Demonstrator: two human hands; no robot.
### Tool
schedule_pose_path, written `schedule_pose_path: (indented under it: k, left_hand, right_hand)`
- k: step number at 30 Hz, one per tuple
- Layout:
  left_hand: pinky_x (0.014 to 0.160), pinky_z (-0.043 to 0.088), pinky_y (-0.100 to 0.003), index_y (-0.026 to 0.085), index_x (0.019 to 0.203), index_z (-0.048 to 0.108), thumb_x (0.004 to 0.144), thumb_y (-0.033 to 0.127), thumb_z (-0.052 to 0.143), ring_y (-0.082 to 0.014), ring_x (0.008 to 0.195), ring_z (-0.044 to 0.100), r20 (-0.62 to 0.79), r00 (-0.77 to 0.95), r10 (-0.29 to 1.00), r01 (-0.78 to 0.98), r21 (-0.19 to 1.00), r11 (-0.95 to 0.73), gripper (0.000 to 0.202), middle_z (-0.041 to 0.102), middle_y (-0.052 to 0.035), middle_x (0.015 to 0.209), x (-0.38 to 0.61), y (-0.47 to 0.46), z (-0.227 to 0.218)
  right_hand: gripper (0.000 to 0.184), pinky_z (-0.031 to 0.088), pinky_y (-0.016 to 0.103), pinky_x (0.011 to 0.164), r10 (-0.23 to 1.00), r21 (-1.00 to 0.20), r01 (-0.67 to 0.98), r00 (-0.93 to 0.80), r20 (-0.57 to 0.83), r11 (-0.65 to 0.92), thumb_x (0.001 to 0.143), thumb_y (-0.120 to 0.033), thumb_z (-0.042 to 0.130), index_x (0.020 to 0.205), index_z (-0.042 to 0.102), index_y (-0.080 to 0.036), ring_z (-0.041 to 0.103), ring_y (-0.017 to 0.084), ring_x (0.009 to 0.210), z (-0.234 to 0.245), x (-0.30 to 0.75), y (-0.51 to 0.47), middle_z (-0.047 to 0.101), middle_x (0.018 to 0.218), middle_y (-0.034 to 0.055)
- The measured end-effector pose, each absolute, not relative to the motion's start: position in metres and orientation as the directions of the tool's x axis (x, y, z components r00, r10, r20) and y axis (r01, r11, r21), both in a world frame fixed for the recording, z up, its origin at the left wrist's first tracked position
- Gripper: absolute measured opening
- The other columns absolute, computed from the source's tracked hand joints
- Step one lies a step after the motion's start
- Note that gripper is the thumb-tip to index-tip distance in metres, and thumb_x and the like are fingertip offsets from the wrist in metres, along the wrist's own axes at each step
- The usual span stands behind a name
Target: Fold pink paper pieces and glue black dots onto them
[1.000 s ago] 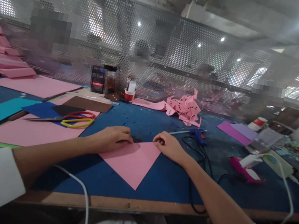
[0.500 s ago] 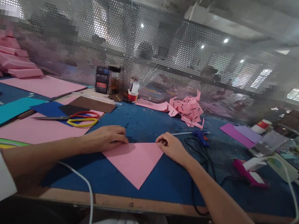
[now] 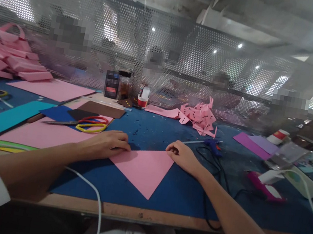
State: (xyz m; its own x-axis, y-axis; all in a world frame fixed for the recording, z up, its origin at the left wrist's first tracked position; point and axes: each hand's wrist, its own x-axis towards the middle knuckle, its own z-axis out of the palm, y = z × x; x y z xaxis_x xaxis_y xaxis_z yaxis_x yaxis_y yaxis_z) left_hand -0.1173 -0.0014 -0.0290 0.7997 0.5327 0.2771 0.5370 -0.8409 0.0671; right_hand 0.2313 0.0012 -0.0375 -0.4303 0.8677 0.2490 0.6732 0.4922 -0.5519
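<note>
A pink paper (image 3: 144,169), shaped like a triangle with its point towards me, lies flat before me. At its far right corner my right hand (image 3: 184,158) is closed, thumb and finger pinching the edge. My left hand (image 3: 109,145) is closed over the far left part of the same edge, its curved fingers together; its thumb is mostly hidden. Just beyond the left wrist lie scissors (image 3: 93,124) with red and yellow handles, on coloured sheets.
A blue glue gun (image 3: 213,146) with a dark cable lies right of my right hand. Punched pink strips (image 3: 197,118) and a paper cup (image 3: 143,100) stand along the mesh screen (image 3: 179,56). Pink folded pieces (image 3: 10,55) are heaped left. A magenta tool (image 3: 265,186) lies right.
My left hand has slid slightly left along the paper's far edge. The right hand keeps its pinch on the corner. The whole view has shifted a little.
</note>
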Motion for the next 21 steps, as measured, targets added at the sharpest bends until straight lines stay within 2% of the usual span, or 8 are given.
schedule_pose_path:
  k: [6,21]
  left_hand:
    - [0.089,0.041,-0.028,0.027,0.108,0.071,0.102,0.021,0.045,-0.0173,0.097,0.06,0.306,0.795,0.525,0.543,0.029,-0.839,0.027,0.066,-0.0041,0.104,-0.129,-0.007,-0.03]
    - [0.091,0.046,-0.028,0.027,0.105,0.073,0.099,0.022,0.049,-0.0165,0.102,0.065,0.37,0.768,0.523,0.546,0.048,-0.836,0.025,0.073,-0.0022,0.11,-0.152,-0.018,-0.028]
  right_hand:
    - [0.013,0.046,0.027,0.072,0.87,-0.552,0.675,-0.425,0.251,0.49,0.085,-0.012,0.059,0.089,0.069,-0.019,0.058,0.013,0.076,-0.037,0.23,0.001,0.061,0.09,0.0019]
    - [0.012,0.046,0.027,0.07,0.867,-0.553,0.671,-0.424,0.261,0.494,0.086,-0.015,0.058,0.09,0.069,-0.019,0.058,0.014,0.075,-0.036,0.229,-0.001,0.062,0.088,0.0022]
